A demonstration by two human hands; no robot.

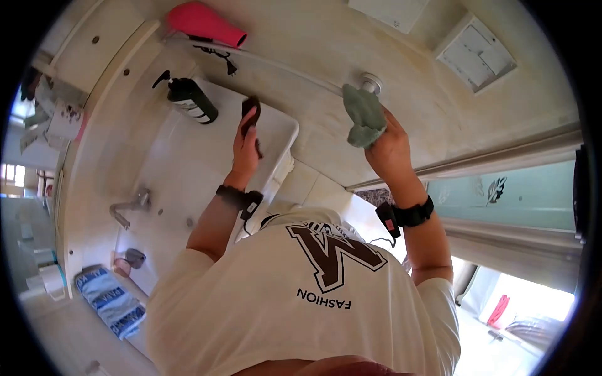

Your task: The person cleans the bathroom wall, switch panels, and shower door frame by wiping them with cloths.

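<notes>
My left hand (244, 153) is raised above the right end of the white sink (285, 128), its fingers closed around a dark brown item (251, 105), cloth-like or sponge-like; its exact kind is unclear. To the right, my right hand (390, 150) grips a crumpled grey-green cloth (364, 116). That cloth is at the round end mount (371, 83) of a wall rail (295, 70); whether they touch, I cannot tell. A dark pump bottle (191, 100) with a white label stands on the sink, left of my left hand.
A pink hair dryer (204, 24) is at the wall above the rail, with a black cord and plug (229, 62) hanging below. The faucet (132, 207) projects over the basin. A blue-striped towel (111, 302) lies lower left. A white wall box (476, 53) is upper right.
</notes>
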